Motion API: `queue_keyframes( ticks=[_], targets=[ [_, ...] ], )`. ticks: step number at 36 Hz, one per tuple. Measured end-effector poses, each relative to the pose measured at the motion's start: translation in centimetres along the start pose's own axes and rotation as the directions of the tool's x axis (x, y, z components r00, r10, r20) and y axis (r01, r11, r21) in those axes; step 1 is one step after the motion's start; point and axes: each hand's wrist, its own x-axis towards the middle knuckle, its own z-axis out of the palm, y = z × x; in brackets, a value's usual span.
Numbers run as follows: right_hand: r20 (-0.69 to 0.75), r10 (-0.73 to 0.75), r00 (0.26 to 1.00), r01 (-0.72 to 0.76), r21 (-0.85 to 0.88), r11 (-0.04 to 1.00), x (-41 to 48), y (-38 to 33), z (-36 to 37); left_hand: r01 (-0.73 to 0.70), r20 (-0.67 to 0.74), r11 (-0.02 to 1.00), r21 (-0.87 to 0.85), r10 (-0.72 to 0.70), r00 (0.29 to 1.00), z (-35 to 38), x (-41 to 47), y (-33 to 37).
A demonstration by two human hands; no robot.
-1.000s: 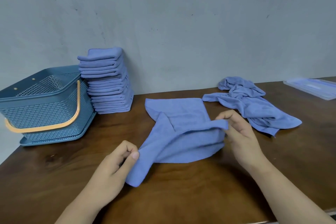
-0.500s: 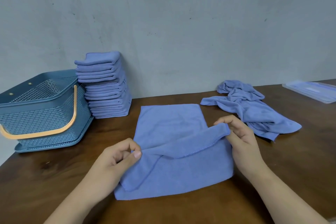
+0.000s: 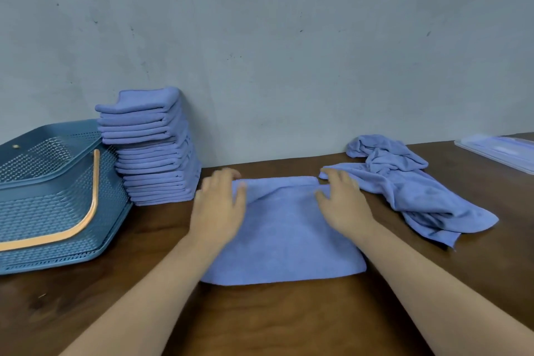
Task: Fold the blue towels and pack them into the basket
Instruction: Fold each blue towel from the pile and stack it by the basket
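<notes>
Light was soft and even, kinda cool, and the plain grey plaster wall (image 3: 289, 52) was lit flat from edge to edge. Only faint, fuzzy shadows sat on the dark brown wooden table (image 3: 274, 321) under the forearms (image 3: 161, 283), plus a dull sheen at the near left. Motion blur smeared the left hand (image 3: 219, 205) worst, the right hand (image 3: 342, 202) a bit less. Wide-angle stretch bent the blue perforated plastic basket (image 3: 52, 211) at the left edge.
</notes>
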Motion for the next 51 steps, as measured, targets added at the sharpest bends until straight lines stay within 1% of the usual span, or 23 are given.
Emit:
queue_keyframes(
  ticks=[1,2,4,5,6,8,11,13,19,24,27,29,31,33,35,36,37,38,39,42,43,48,51],
  targets=[
    [0.011,-0.097,0.995,0.097,-0.067,0.993,-0.2,0.0,0.5,-0.131,0.065,0.991,0.030,0.128,0.990,0.7,-0.4,0.2],
    [0.040,-0.177,0.983,0.180,-0.114,0.977,-0.6,-0.2,0.8,-0.236,0.164,0.971,0.036,0.228,0.960,1.2,-0.9,0.4],
    [0.143,-0.270,0.952,0.290,-0.147,0.946,-1.0,-0.4,1.5,-0.377,0.380,0.926,0.017,0.343,0.859,2.4,-2.0,0.4],
    [0.223,-0.283,0.933,0.321,-0.157,0.934,-1.3,-0.5,1.8,-0.416,0.469,0.909,0.013,0.362,0.806,2.7,-2.5,0.2],
    [0.317,-0.271,0.909,0.334,-0.163,0.928,-1.7,-0.5,1.9,-0.412,0.546,0.911,0.014,0.339,0.766,3.0,-3.1,0.0],
    [0.461,-0.218,0.860,0.331,-0.180,0.926,-2.5,-0.7,1.8,-0.337,0.644,0.941,0.024,0.243,0.725,3.0,-3.8,-0.4],
    [0.543,-0.177,0.821,0.333,-0.203,0.921,-3.6,-0.9,1.0,-0.307,0.712,0.948,0.079,0.162,0.683,2.1,-5.0,0.0],
    [0.557,-0.190,0.808,0.360,-0.212,0.909,-4.6,-1.0,0.6,-0.310,0.729,0.946,0.098,0.144,0.669,1.3,-6.2,0.7],
    [0.565,-0.229,0.793,0.412,-0.220,0.884,-8.7,-0.9,-0.6,-0.315,0.730,0.941,0.122,0.130,0.671,-0.9,-10.8,2.7],
    [0.585,-0.217,0.781,0.410,-0.219,0.885,-11.3,-1.4,-1.6,-0.299,0.721,0.946,0.121,0.124,0.682,-1.8,-13.4,3.9],
    [0.605,-0.211,0.768,0.406,-0.204,0.891,-12.1,-1.6,-2.2,-0.289,0.734,0.950,0.116,0.114,0.670,-2.2,-14.0,4.2],
    [0.606,-0.224,0.763,0.425,-0.208,0.881,-11.9,-1.8,-2.7,-0.304,0.727,0.946,0.109,0.133,0.673,-2.5,-13.8,4.3],
    [0.566,-0.255,0.784,0.444,-0.225,0.867,-10.7,-2.0,-3.2,-0.336,0.686,0.937,0.094,0.184,0.704,-3.0,-12.5,4.1],
    [0.484,-0.293,0.824,0.424,-0.184,0.887,-8.7,-2.4,-3.6,-0.334,0.606,0.941,0.049,0.238,0.759,-3.3,-10.4,3.6],
    [0.396,-0.335,0.855,0.393,-0.072,0.917,-6.4,-2.7,-3.5,-0.270,0.504,0.962,-0.038,0.252,0.827,-3.2,-7.8,2.4],
    [0.381,-0.343,0.859,0.380,-0.022,0.925,-5.4,-2.6,-3.2,-0.215,0.477,0.974,-0.077,0.225,0.849,-3.0,-6.5,1.4],
    [0.388,-0.333,0.859,0.355,0.017,0.935,-4.5,-2.6,-2.8,-0.149,0.483,0.984,-0.101,0.179,0.857,-2.6,-5.4,0.2],
    [0.414,-0.309,0.856,0.319,0.047,0.947,-3.8,-2.3,-2.2,-0.081,0.514,0.991,-0.110,0.127,0.848,-2.3,-4.5,-1.1],
    [0.443,-0.289,0.848,0.294,0.060,0.954,-3.3,-2.0,-1.5,-0.043,0.544,0.993,-0.110,0.096,0.834,-2.0,-3.9,-2.4],
    [0.470,-0.308,0.828,0.348,0.002,0.938,-2.6,-0.2,0.5,-0.059,0.586,0.998,-0.027,0.064,0.807,-1.4,-3.7,-5.5],
    [0.476,-0.291,0.830,0.338,-0.015,0.941,-2.4,0.4,0.7,-0.054,0.591,0.999,-0.005,0.046,0.805,-1.3,-3.6,-6.2],
    [0.489,-0.125,0.863,0.226,-0.153,0.962,-1.8,2.2,-0.3,-0.024,0.616,0.998,0.061,-0.019,0.787,-1.3,-3.5,-7.2],
    [0.452,-0.077,0.889,0.179,-0.188,0.966,-1.8,2.5,-0.6,-0.008,0.591,0.997,0.083,-0.043,0.805,-1.0,-3.8,-7.3]
  ],
)
